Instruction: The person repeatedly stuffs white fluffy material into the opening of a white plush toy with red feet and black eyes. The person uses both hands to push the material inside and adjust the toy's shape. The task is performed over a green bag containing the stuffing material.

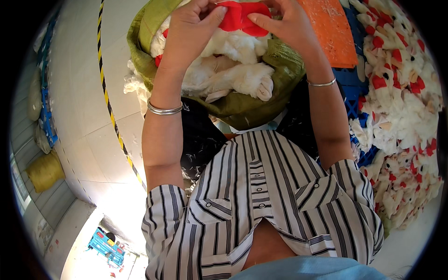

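Two hands, your left hand [193,25] and right hand [293,28], pinch the red cloth piece [240,17] between thumbs and fingers above the open green sack [139,39] of white plush. Pale floor [77,112] spreads leftward, crossed by black-and-yellow tape [113,122]; a yellow bundle [45,171] lies beyond. Rightward, an orange slab [329,35] sits near heaped white-and-red plush pieces [403,100].

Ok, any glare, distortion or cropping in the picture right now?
Head view: the pale floor washes out to white at lower left; the yellow-and-black striped tape looks bowed, likely from the fisheye; the corners are black; the top edge crops the left hand and right hand beside the red fabric piece.
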`<move>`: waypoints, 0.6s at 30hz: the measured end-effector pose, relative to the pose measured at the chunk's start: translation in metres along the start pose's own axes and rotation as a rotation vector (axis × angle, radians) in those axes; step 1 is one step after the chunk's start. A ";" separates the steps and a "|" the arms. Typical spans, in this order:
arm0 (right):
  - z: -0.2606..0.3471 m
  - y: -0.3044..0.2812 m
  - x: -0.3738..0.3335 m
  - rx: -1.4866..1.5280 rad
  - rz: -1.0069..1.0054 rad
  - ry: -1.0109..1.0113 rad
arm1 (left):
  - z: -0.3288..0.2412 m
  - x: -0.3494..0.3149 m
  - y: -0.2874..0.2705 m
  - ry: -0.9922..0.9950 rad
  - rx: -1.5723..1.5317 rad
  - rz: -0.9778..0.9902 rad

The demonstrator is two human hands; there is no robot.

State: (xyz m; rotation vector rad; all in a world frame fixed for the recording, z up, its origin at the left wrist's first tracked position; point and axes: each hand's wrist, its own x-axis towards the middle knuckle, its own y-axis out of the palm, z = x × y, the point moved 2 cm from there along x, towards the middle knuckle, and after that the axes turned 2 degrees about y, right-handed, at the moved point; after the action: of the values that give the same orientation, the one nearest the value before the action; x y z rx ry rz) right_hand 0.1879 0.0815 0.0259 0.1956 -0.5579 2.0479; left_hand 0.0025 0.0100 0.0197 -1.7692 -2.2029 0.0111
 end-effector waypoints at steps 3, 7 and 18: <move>0.004 0.005 -0.003 -0.100 0.167 -0.092 | -0.013 -0.007 0.015 0.028 0.207 0.095; 0.000 -0.009 -0.003 -0.151 0.247 0.095 | 0.001 -0.006 0.018 0.099 0.260 0.162; -0.084 -0.119 0.010 0.477 -0.554 -0.099 | 0.050 0.009 0.005 -0.248 0.750 0.381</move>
State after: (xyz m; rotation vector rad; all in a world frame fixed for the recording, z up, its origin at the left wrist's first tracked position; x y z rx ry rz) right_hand 0.2911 0.1792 -0.0080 0.6595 -0.0441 1.5970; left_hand -0.0063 0.0291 -0.0269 -1.7326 -1.6158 1.0388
